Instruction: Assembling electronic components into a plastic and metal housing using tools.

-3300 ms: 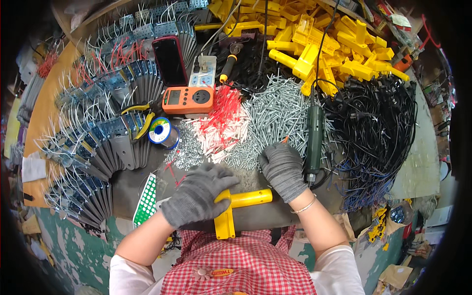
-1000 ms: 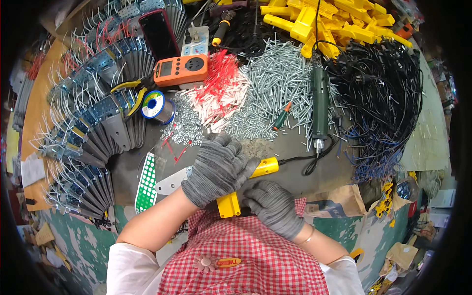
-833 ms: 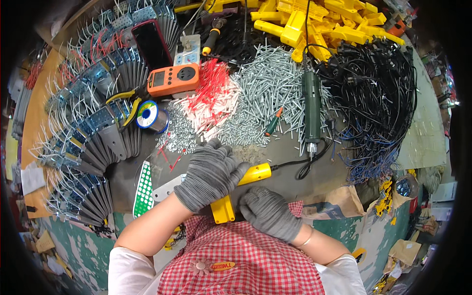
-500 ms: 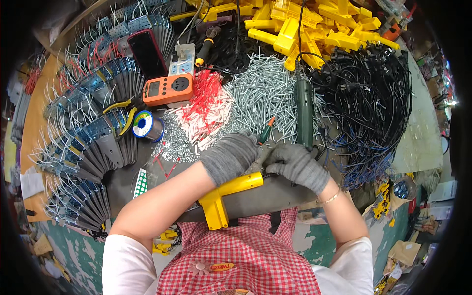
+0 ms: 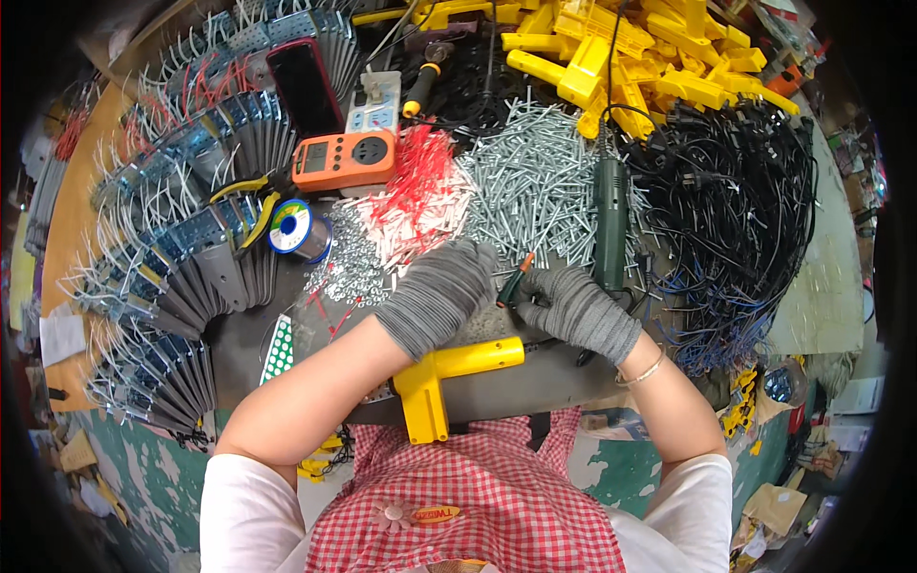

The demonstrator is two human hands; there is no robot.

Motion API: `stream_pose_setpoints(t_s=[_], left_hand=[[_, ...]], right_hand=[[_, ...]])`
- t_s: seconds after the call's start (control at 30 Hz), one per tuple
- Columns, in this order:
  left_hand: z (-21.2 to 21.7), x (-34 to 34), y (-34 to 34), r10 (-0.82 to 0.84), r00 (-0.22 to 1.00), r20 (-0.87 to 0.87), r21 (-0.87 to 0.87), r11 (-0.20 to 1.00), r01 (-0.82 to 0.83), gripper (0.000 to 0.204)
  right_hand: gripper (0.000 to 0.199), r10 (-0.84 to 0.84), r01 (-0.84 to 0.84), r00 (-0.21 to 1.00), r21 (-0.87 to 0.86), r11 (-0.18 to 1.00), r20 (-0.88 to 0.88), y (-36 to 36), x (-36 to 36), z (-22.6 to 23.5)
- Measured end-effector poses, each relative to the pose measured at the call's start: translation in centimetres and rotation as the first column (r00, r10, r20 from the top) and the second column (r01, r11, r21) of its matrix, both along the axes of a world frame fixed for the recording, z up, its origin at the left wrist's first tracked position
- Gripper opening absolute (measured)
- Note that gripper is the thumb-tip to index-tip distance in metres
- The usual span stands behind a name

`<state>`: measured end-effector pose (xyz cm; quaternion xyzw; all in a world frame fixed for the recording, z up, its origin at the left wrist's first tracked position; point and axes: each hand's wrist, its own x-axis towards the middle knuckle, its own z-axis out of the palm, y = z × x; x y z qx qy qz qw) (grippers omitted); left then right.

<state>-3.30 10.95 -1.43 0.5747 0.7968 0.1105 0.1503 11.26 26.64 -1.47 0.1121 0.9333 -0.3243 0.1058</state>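
At the near edge of the cluttered surface [image 5: 287, 334] both gloved hands meet over a small screwdriver [image 5: 514, 282] with a green handle and orange tip. The left hand [image 5: 441, 296] lies across the yellow T-shaped plastic part [image 5: 449, 374], fingers curled downward – whether its grip closes on anything cannot be told. The right hand [image 5: 573, 307] has its fingers folded around the screwdriver's handle, tip pointing up and away from the person. Just beyond the hands lie a heap of silver screws [image 5: 535, 186] and a bundle of red-and-white wire pieces [image 5: 420, 196]. A dark green electric driver [image 5: 609, 224] rests just beside the right hand – black cables [image 5: 735, 210] pile up to its right. An orange meter [image 5: 344, 160] sits farther back.
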Motion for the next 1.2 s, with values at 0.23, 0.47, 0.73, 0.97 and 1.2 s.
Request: stream_pose_setpoints(t_s=[0.23, 0.47, 0.73, 0.97, 1.2], left_hand=[[0.6, -2.5, -9.4, 0.136, 0.927, 0.349, 0.408, 0.868, -0.281, 0.015], [1.4, 3.6, -17.9, 0.151, 0.746, 0.649, 0.345, 0.815, -0.465, 0.021], [-2.3, 8.3, -19.7, -0.056, 0.996, 0.071, 0.580, 0.815, 0.004, 0.037], [-2.4, 7.1, -19.4, -0.136, 0.984, 0.113, 0.605, 0.795, 0.040, 0.045], [2.4, 2.6, -15.9, -0.051, 0.989, 0.138, 0.468, 0.883, -0.019, 0.090]], right_hand=[[0.017, 0.391, -0.406, 0.850, 0.033, 0.913, -0.352, -8.4, -4.8, 2.8], [0.023, 0.642, -0.648, 0.761, 0.138, 0.749, 0.095, -9.4, -8.6, 1.7], [0.026, 0.399, -0.449, 0.807, -0.014, 0.893, -0.436, -8.6, -3.1, 2.9], [0.023, 0.243, -0.275, 0.961, -0.382, 0.882, -0.130, -12.7, 4.7, 1.7], [0.019, 0.306, -0.315, 0.948, -0.102, 0.944, -0.090, -14.7, 4.7, 0.7]])
